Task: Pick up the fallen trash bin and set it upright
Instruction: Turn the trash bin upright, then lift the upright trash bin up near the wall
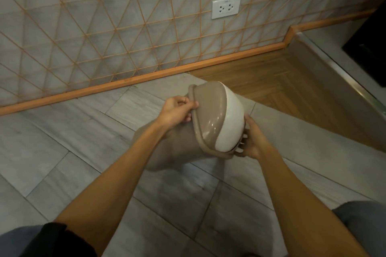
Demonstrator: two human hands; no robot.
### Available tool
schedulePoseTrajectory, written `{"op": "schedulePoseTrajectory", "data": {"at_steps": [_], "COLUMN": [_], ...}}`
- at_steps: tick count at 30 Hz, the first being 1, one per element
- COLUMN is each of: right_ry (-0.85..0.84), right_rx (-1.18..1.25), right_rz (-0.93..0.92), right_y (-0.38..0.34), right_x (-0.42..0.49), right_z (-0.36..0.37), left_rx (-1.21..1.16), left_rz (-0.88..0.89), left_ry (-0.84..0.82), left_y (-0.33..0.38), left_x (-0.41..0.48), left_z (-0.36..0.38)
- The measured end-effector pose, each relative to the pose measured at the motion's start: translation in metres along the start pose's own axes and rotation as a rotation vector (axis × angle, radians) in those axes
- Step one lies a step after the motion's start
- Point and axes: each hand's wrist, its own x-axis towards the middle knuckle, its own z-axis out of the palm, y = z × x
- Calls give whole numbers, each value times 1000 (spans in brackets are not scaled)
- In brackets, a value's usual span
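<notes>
The trash bin (183, 144) is taupe with a taupe-and-white domed lid (217, 119). It is tilted over the grey tiled floor, its lid end raised toward the upper right and its base low toward me; I cannot tell whether the base touches the floor. My left hand (177, 111) pinches the lid's rim on the left side. On the right side my right hand (251, 139) grips the lower edge of the rim, fingers curled under it. My left forearm crosses in front of the bin's body and hides part of it.
A wall with orange diamond-pattern lines and an orange skirting board (125, 83) runs behind the bin, with a white double socket (226, 7) on it. A wooden floor patch (271, 81) and a raised metal-edged ledge (342, 81) lie to the right. My knees show at the bottom corners.
</notes>
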Motion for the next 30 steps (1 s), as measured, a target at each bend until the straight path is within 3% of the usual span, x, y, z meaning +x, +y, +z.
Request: {"op": "schedulePoseTrajectory", "data": {"at_steps": [7,16,30], "right_ry": [-129,-73,-110], "right_rx": [-236,-359,-517], "right_rz": [-113,-315,-442], "right_y": [-43,-59,-52], "right_x": [-34,-53,-73], "right_z": [18,55,78], "left_rx": [-190,-99,19], "left_rz": [-33,-103,-120], "left_ry": [-33,33,135], "left_y": [12,1,-32], "left_x": [-12,-14,-29], "left_z": [-41,-74,-88]}}
